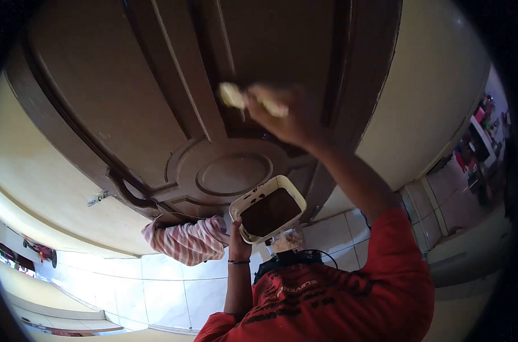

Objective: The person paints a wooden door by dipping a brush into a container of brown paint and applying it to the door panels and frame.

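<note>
My left hand grips the near left corner of a cream plastic tub with dark brown paint inside and smears on its inner wall. My right hand is raised in front of a brown panelled door, closed around a pale yellow, spongy-looking piece. Motion blurs this piece, and I cannot tell its exact kind. It overlaps the raised moulding of the upper right panel in this view. A pink-and-white striped cloth is bunched just left of my left hand.
Cream walls flank the door. A metal door handle sticks out at the left. White tiles cover the floor below. At the far right, assorted household items stand beyond a step.
</note>
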### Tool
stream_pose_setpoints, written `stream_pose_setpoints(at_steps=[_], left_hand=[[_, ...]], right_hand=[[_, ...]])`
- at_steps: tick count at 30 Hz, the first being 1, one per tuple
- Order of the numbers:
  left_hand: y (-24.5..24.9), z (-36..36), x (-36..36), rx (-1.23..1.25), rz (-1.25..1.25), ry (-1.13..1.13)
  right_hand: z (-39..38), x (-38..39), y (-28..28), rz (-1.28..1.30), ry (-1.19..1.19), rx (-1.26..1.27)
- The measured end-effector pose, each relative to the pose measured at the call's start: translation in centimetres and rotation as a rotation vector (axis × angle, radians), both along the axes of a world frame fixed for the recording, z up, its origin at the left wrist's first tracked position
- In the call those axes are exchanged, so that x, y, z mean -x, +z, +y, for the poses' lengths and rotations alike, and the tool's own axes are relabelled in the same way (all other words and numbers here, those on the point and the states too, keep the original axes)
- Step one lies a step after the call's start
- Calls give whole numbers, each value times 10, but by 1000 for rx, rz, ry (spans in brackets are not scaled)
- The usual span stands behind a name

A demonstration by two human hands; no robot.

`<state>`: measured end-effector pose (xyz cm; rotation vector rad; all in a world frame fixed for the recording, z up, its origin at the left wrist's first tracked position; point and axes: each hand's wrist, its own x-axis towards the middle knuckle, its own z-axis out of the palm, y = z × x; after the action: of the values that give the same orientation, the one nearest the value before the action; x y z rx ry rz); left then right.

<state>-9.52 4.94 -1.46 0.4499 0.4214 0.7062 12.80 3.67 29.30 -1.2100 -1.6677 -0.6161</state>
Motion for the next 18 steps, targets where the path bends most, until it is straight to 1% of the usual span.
stream_pose_setpoints(at_steps=[1,2,4,5,7,8,10,12,14,16,18], left_hand=[[-11,1,2,-14,5,-6],[-10,-1,1,-18,10,1],[-8,-6,2,-36,44,12],[-6,-7,2,-39,49,17],[-3,-10,1,-61,21,18],[-6,-11,1,-60,23,23],[-11,-11,1,-130,74,50],[-9,-12,-2,-95,73,55],[-4,-11,-6,-53,72,62],[-4,-10,-6,-13,29,35],[-4,-7,-9,-32,29,27]], right_hand=[[9,-5,19,5,26,-41],[18,-9,39,8,55,-82],[24,-7,79,72,-28,-30],[32,-12,98,77,-23,-33],[43,-16,129,16,190,-339],[41,-14,140,19,194,-339],[34,-8,158,-7,163,-475],[37,-8,146,-12,175,-489],[42,-6,121,-24,197,-516],[31,-2,74,-100,32,-409],[25,2,31,0,135,-268]])
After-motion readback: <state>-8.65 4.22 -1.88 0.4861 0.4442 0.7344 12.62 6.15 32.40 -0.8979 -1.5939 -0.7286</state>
